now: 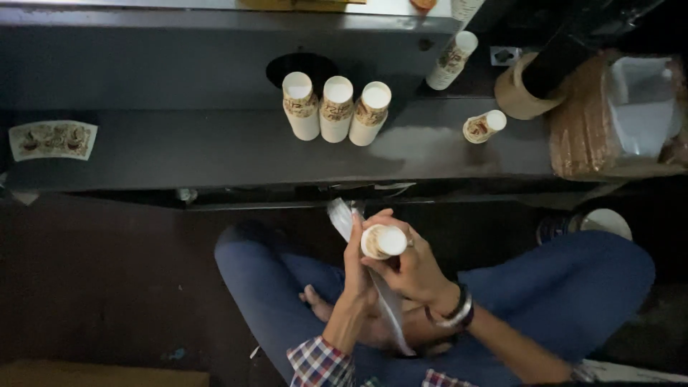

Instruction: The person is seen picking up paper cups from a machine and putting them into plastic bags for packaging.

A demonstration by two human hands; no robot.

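Note:
I sit cross-legged in blue jeans. Both hands hold an upright stack of white paper cups [383,241] with brown print over my lap. My left hand [356,266] presses flat against the stack's left side. My right hand [412,269], with a bracelet at the wrist, wraps around the stack from the right. A clear plastic sleeve [342,217] runs along the stack, sticking out above my left hand and trailing down towards my lap.
A dark metal bench [201,147] lies in front, with three cup stacks [335,109] standing side by side, a shorter stack [484,127], and another stack [451,60] leaning behind. A flat printed cup blank [53,139] lies at left. A brown tape roll [517,92] and plastic-lined carton [616,118] sit right.

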